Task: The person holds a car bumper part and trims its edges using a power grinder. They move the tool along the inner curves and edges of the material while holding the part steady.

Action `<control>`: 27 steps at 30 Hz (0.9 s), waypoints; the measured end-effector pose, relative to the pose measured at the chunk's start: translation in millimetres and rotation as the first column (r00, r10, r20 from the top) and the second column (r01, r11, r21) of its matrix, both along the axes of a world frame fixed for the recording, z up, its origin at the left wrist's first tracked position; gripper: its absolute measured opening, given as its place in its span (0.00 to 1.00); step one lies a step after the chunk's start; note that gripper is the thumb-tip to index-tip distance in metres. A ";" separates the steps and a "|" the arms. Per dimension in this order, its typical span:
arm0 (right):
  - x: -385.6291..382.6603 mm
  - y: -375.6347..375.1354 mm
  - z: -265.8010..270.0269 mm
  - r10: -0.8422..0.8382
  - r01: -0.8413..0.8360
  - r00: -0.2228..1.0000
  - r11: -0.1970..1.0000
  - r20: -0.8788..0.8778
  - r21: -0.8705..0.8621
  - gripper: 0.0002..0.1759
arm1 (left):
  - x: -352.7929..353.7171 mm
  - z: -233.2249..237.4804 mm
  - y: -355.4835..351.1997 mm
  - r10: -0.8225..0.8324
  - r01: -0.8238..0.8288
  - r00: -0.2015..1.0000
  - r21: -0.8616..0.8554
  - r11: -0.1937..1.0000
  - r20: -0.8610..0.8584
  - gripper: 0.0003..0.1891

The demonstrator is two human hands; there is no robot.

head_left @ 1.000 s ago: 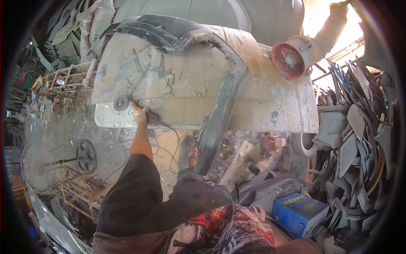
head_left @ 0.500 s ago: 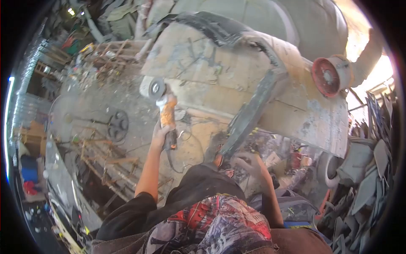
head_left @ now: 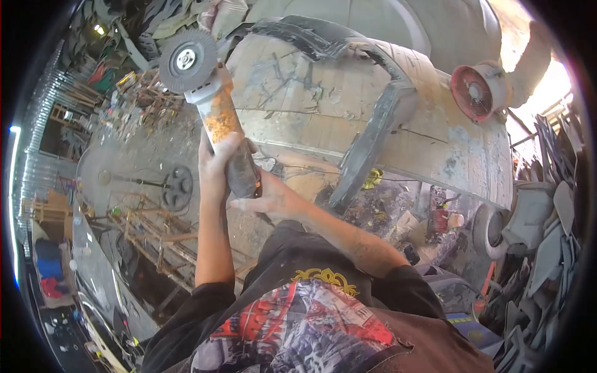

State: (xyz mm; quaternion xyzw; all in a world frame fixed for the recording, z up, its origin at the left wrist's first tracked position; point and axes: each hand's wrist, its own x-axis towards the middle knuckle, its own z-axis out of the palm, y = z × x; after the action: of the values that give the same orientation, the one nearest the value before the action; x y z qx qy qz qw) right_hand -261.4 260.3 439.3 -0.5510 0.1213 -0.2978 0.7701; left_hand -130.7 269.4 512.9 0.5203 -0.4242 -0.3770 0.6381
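Observation:
An angle grinder [head_left: 222,121] with a worn orange body is raised in front of me, tilted, its grey flap disc [head_left: 188,60] facing up at the upper left. My left hand [head_left: 217,158] is wrapped round the middle of its body. At the dark rear end, my right hand [head_left: 267,196] grips the housing, with its far fingers hidden behind it. Beyond both hands, a dark grey angled vehicle part [head_left: 373,133], bumper-like in shape, lies over a dusty wooden board [head_left: 298,127]. Neither hand touches that part.
A red-rimmed fan [head_left: 474,93] with a wide duct stands at the right of the board. Stacked grey panels [head_left: 547,242] crowd the right side. Wooden frames [head_left: 161,230] and a wheel-like base [head_left: 176,186] are on the floor at left. Debris lies under the board.
The grinder has come up and closer to me, its disc now nearer the camera. My right hand has moved left from beside the grey part onto the grinder's rear end.

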 end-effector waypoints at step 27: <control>46.0 -138.0 -127.3 -0.525 0.863 0.433 0.477 -0.733 0.168 0.35 | -5.2 -224.8 -284.0 -0.496 0.843 0.528 0.355 0.404 -0.689 0.18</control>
State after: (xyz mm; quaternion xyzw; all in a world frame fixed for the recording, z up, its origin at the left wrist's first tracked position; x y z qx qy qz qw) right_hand -215.4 122.2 312.0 -0.2715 0.6557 -0.3679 0.6008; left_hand -135.9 -14.5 288.1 0.3699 -0.2671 -0.8461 0.2755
